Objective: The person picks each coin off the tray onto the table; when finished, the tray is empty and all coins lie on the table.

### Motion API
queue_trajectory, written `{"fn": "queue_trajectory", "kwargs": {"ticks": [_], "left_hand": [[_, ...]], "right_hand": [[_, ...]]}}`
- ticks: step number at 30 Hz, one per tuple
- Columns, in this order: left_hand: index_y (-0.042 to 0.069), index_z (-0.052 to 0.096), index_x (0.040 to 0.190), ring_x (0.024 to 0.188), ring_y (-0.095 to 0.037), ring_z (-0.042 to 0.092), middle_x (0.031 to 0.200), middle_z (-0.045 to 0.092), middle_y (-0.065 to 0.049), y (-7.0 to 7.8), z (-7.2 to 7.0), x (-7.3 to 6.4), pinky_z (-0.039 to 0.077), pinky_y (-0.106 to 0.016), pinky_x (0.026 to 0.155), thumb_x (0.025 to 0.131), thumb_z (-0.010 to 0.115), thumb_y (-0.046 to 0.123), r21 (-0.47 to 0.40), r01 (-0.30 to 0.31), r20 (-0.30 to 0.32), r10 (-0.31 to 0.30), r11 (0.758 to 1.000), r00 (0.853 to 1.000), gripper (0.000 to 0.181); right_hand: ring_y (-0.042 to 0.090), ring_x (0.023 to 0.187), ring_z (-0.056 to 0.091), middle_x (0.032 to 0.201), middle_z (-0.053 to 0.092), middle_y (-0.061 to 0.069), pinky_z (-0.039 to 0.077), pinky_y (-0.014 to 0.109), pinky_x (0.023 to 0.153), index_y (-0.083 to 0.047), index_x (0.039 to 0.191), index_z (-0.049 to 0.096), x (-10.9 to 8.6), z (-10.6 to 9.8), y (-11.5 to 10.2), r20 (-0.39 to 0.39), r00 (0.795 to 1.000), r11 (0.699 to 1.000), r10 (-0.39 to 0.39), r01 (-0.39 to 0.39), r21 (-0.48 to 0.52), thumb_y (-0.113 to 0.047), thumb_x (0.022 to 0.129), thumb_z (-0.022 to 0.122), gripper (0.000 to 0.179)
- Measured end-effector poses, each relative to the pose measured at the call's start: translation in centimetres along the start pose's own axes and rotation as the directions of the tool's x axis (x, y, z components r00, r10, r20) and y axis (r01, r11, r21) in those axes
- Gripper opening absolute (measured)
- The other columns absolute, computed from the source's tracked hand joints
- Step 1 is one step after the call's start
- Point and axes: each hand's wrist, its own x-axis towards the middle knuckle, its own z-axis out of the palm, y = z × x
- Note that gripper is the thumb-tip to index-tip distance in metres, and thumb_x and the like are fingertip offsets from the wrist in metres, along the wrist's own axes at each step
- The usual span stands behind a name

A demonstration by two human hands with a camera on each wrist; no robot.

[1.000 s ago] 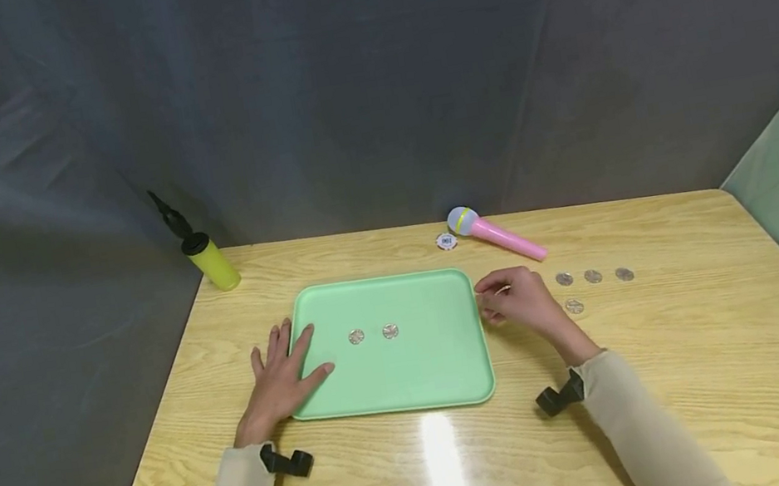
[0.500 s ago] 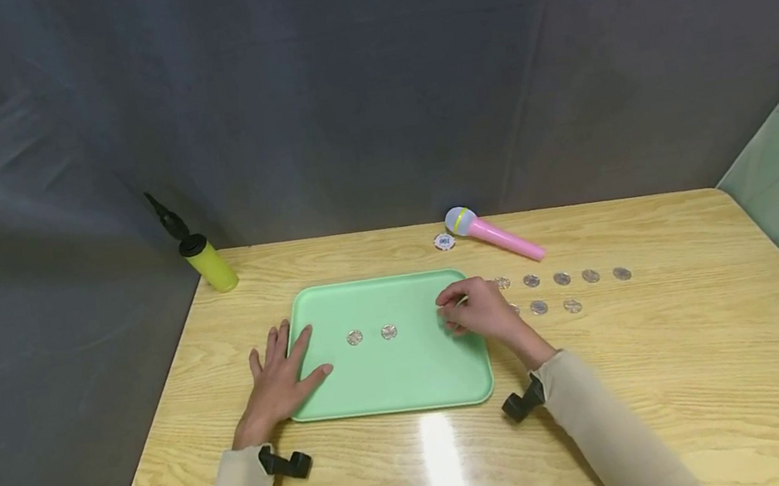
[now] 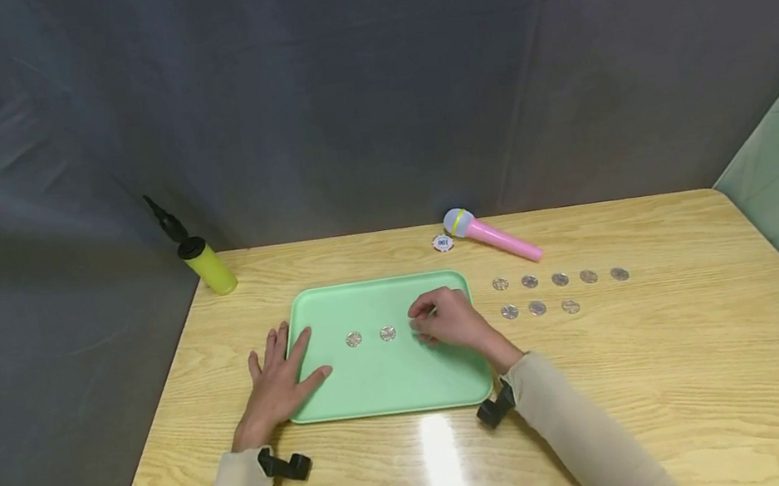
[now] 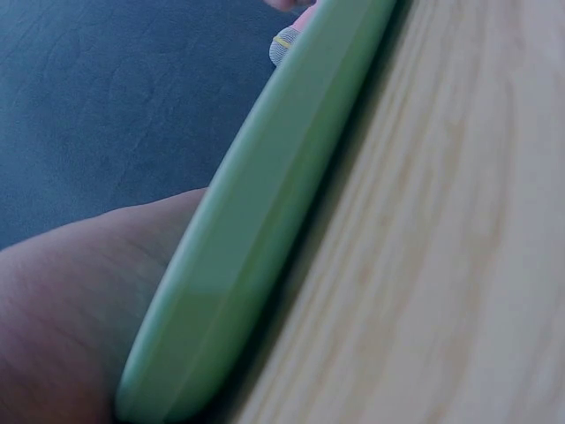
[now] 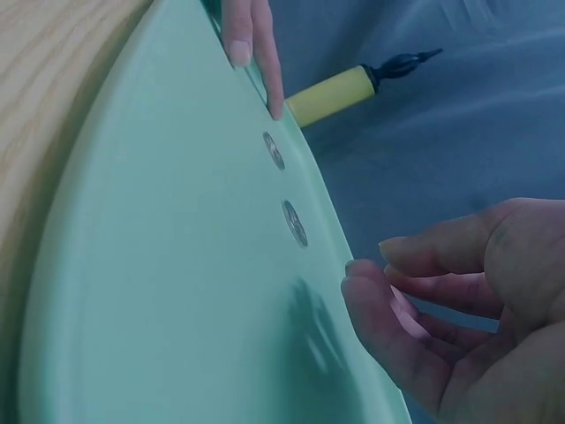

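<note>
A pale green tray [image 3: 381, 391] lies on the wooden table. My left hand [image 3: 277, 384] rests spread over its left edge, fingers straight, with a fingertip and thumb on the tray. Two silver coins [image 3: 388, 333] lie side by side on the tray. Above the tray, just right of them, is my right hand [image 3: 449, 320], palm side turned left. In the right wrist view, that hand's thumb and bent fingers [image 5: 437, 252] come close together at the tips. No coin shows clearly between them, so I cannot tell whether they pinch something.
Several silver coins [image 3: 538, 308] lie in two rows right of the tray. Behind it are a pink toy microphone [image 3: 503, 241] and a white poker chip [image 3: 442, 243]. A yellow-green hand pump [image 3: 214, 269] stands at the back left. A dark curtain [image 3: 353, 97] hangs behind the table.
My right hand has moved left from beside the tray's right edge to above the tray, uncovering coins on the table. My left hand and the two tray coins have stayed put.
</note>
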Motion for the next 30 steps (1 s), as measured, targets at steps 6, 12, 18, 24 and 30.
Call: {"fn": "queue_trajectory", "kwargs": {"ticks": [6,12,18,24,30], "left_hand": [[0.015,0.025,0.160,0.156,-0.045,-0.004,0.169,0.002,-0.022,0.0,-0.1,0.0,-0.008,-0.074,0.115,0.096,0.059,0.051,0.000,0.001,0.000,-0.001,1.000,1.000,0.082],[0.015,0.025,0.160,0.156,-0.045,-0.004,0.169,0.001,-0.022,0.1,-0.1,-0.1,-0.008,-0.074,0.116,0.096,0.059,0.051,-0.002,0.003,0.004,-0.003,1.000,1.000,0.082],[0.016,0.026,0.160,0.157,-0.045,-0.004,0.169,0.002,-0.022,0.1,-0.1,0.1,-0.008,-0.074,0.115,0.095,0.059,0.053,0.001,-0.001,-0.001,0.001,1.000,1.000,0.082],[0.017,0.025,0.160,0.157,-0.044,-0.004,0.169,0.001,-0.021,0.0,0.0,0.1,-0.008,-0.074,0.115,0.095,0.058,0.054,0.001,0.000,0.001,0.000,1.000,1.000,0.082],[0.016,0.025,0.160,0.157,-0.044,-0.004,0.169,0.002,-0.021,0.0,0.0,0.1,-0.008,-0.074,0.116,0.095,0.058,0.054,0.003,0.006,0.006,-0.006,1.000,1.000,0.082]], "right_hand": [[0.008,0.053,0.064,0.081,0.073,0.011,0.056,0.024,0.053,0.003,0.100,0.075,0.6,1.1,-0.3,0.002,0.999,0.997,-0.036,0.036,-0.062,-0.004,0.088,0.069,0.015],[0.006,0.049,0.060,0.084,0.073,0.012,0.052,0.021,0.051,0.002,0.099,0.075,0.9,2.0,-0.6,0.015,0.998,0.993,-0.055,0.056,-0.102,-0.002,0.086,0.070,0.015],[0.010,0.068,0.066,0.089,0.075,0.010,0.054,0.023,0.063,-0.003,0.097,0.077,1.4,2.9,-0.5,-0.014,0.995,0.977,-0.094,0.089,-0.192,-0.001,0.080,0.076,0.017],[0.018,0.088,0.070,0.092,0.077,0.007,0.056,0.034,0.082,-0.006,0.097,0.077,1.7,3.7,-0.5,-0.042,0.993,0.962,-0.113,0.098,-0.253,-0.003,0.075,0.082,0.023],[0.018,0.086,0.066,0.091,0.074,0.007,0.056,0.035,0.083,-0.004,0.097,0.076,1.7,4.5,-0.6,-0.052,0.988,0.952,-0.149,0.129,-0.279,-0.005,0.073,0.084,0.025]]}}
